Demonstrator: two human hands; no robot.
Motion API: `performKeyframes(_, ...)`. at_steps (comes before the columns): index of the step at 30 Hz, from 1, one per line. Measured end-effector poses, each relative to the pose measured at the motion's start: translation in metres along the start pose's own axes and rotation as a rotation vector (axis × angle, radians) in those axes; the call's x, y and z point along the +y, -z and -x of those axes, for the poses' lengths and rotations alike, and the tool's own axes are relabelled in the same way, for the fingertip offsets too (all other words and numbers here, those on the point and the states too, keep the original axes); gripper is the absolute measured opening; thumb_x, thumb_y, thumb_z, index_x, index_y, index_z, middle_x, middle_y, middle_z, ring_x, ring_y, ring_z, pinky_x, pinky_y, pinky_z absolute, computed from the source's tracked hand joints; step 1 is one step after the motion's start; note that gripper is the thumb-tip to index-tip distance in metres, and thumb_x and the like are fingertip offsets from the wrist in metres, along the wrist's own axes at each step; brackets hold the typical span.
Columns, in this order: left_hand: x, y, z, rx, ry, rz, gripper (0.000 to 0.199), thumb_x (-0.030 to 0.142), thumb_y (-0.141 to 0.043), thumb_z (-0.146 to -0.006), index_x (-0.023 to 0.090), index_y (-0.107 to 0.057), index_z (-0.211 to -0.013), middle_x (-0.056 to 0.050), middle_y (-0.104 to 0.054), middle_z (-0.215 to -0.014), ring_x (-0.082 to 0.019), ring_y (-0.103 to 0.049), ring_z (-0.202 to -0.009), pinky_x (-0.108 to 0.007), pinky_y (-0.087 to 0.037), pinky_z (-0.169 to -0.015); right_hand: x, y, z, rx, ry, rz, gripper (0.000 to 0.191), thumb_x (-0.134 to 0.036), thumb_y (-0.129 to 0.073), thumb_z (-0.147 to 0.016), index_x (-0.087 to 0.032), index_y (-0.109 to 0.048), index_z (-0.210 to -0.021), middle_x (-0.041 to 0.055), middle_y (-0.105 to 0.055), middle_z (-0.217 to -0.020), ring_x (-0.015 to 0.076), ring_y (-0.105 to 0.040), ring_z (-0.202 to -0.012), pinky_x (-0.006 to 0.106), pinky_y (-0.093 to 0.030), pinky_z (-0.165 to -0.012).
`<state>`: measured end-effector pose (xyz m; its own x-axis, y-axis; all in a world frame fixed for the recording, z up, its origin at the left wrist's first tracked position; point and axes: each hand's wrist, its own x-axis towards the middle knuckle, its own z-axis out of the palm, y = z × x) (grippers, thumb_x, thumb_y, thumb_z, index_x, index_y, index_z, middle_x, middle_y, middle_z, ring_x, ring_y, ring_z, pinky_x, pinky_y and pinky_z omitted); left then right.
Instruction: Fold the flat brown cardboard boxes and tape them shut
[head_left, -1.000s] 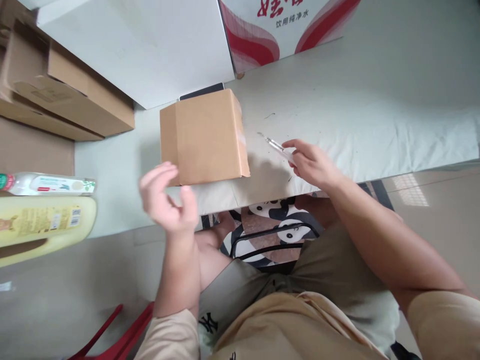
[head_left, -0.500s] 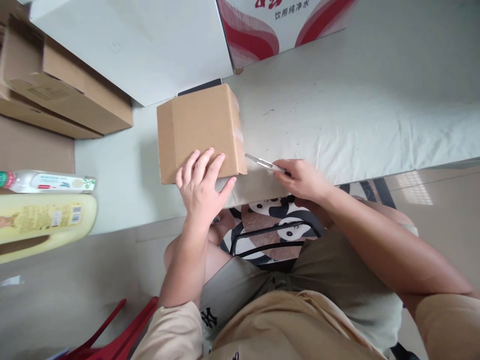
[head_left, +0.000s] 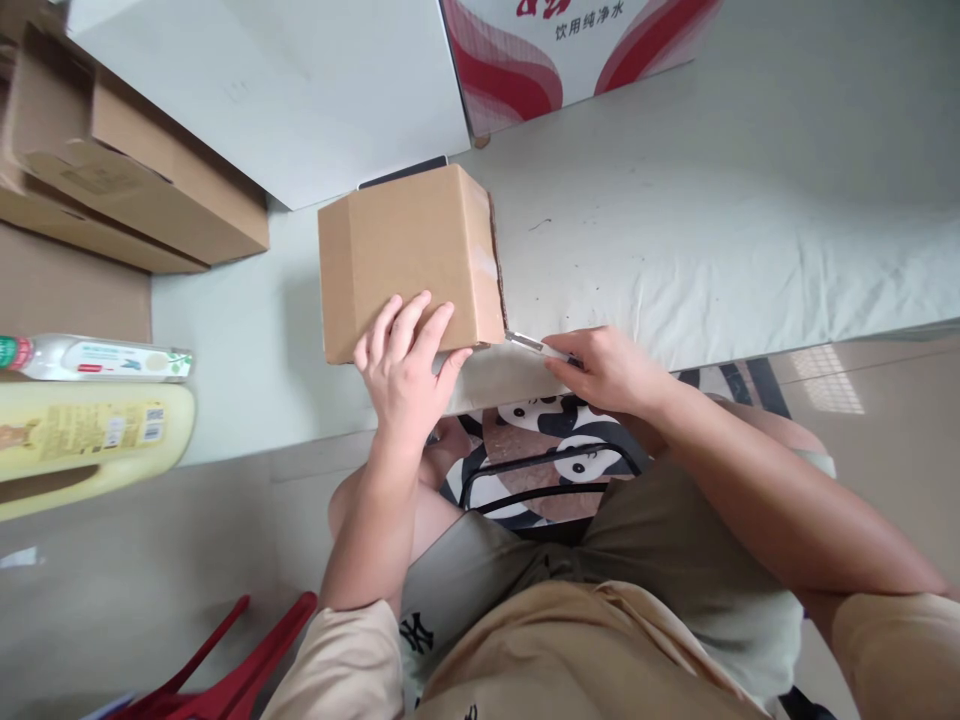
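Note:
A brown cardboard box [head_left: 405,245] rests on the pale cloth-covered table [head_left: 592,230]. My left hand [head_left: 409,365] lies over its near edge, fingers spread on the top face and thumb out to the right. In my right hand [head_left: 607,370] is a utility knife [head_left: 534,345], gripped between thumb and fingers. Its tip meets the box's near right corner, at the edge of a flap standing slightly out from the right side. Clear tape shows on that side. A dark flat object [head_left: 405,172] shows partly behind the box.
Behind stand a large white box [head_left: 277,90] and a red-and-white water carton [head_left: 577,60]. Brown cartons [head_left: 150,190] are stacked at the left, above a clear bottle [head_left: 112,360] and a yellow jug [head_left: 97,440]. A red chair [head_left: 225,670] is at lower left.
The knife tip has moved slightly down and right to the box's near corner. The right-side flap now stands out, with a dark gap along its edge. My left hand stays on top.

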<state>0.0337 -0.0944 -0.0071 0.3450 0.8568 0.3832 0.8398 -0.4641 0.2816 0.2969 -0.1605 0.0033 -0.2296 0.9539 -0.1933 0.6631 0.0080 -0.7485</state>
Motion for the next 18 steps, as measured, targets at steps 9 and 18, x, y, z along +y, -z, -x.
performKeyframes(9, -0.007, -0.005, -0.002, 0.066, -0.050, 0.051, 0.047, 0.059, -0.070, -0.091, 0.033, -0.073, -0.130, -0.008, -0.073, -0.145, -0.037, -0.058, -0.146, -0.053, -0.037, -0.122, 0.028, 0.037, 0.006, 0.061, -0.151, 0.044, 0.028, -0.037, -0.053, -0.092, -0.020, -0.073, -0.101, 0.0057, -0.065, -0.074, 0.0189, -0.054, -0.063, 0.035, -0.040, -0.064)
performKeyframes(18, -0.078, 0.015, 0.001, 0.583, 0.281, 0.313, 0.048, 0.048, -0.067, -0.086, 0.025, -0.057, -0.127, -0.016, -0.057, -0.135, -0.035, -0.055, -0.137, -0.057, -0.041, -0.121, 0.048, 0.012, -0.015, 0.454, -0.008, 0.369, 0.047, -0.038, -0.055, -0.095, -0.017, -0.070, -0.135, 0.0231, -0.067, -0.130, 0.0399, -0.062, -0.115, 0.061, -0.050, -0.100)
